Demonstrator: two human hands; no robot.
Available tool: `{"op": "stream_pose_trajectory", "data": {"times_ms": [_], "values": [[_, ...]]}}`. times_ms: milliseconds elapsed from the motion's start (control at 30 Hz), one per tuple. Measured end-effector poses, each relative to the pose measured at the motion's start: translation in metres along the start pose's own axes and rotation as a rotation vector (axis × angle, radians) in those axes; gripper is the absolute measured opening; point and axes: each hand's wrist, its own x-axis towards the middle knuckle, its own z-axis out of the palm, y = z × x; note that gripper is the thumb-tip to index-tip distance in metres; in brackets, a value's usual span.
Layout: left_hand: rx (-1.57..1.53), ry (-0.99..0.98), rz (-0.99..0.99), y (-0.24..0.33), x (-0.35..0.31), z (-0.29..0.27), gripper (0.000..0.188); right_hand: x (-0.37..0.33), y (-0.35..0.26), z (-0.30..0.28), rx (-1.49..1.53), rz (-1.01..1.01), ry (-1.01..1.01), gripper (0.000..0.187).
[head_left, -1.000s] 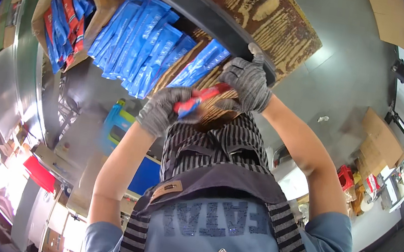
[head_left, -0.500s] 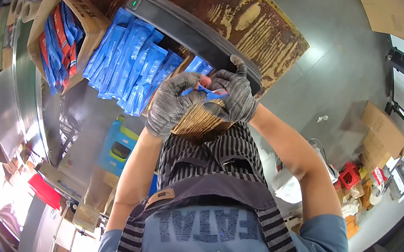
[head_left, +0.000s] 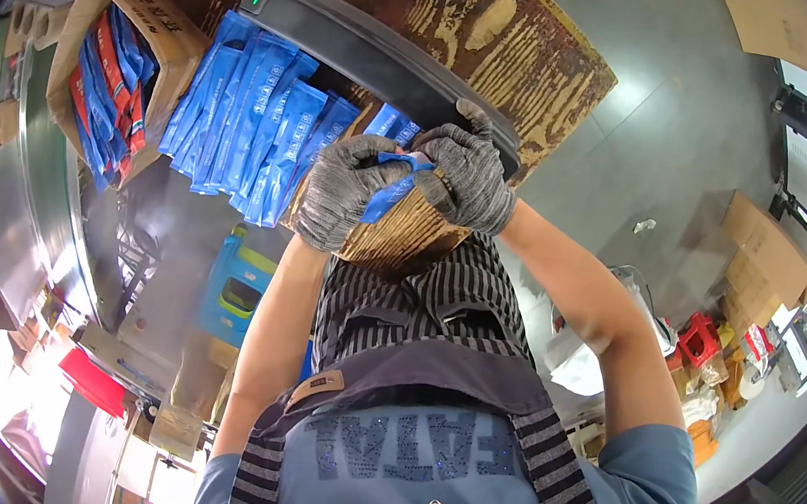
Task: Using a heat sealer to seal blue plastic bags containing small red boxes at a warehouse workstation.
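Both hands wear grey knitted gloves and meet in front of a long black machine (head_left: pixel 378 52) with a small green light. Between them is a slim blue packet (head_left: pixel 388 202), its top edge pinched and its body hanging down and to the left. My left hand (head_left: pixel 338 194) closes on its left side. My right hand (head_left: pixel 470 182) grips the upper right end, with one finger raised against the machine's front edge. Beyond the fingers lies another blue packet (head_left: pixel 392 124). To the left, a row of flat blue packets (head_left: pixel 259 118) overlaps along the machine.
A cardboard box (head_left: pixel 164 26) with blue and red packets stands at the left. Under the hands is a worn wooden surface (head_left: pixel 395 241), and a scuffed brown tabletop (head_left: pixel 528 56) lies behind the machine. A blue and green stool (head_left: pixel 236 290) stands below on the floor.
The packet has turned from nearly edge-on to hanging down with its blue face showing. The pinkish-red patch between the fingers is mostly hidden now. Both hands have stayed close together.
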Motion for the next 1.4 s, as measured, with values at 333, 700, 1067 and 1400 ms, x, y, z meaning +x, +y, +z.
{"op": "stream_pose_trajectory", "data": {"times_ms": [333, 700, 1067, 1400], "values": [[0.089, 0.023, -0.003, -0.004, 0.010, -0.003, 0.012, -0.001, 0.001, 0.002, -0.052, -0.044, 0.035, 0.009], [-0.181, 0.120, 0.009, -0.016, 0.012, 0.001, 0.016, -0.005, 0.005, 0.008, -0.061, -0.042, 0.068, 0.010], [0.027, -0.117, -0.151, -0.028, 0.007, -0.006, 0.030, -0.009, 0.011, 0.011, -0.091, -0.053, 0.122, 0.009], [0.575, -0.236, 0.045, -0.116, 0.045, -0.012, 0.055, 0.012, -0.026, -0.010, 0.019, 0.080, 0.035, 0.024]]}}
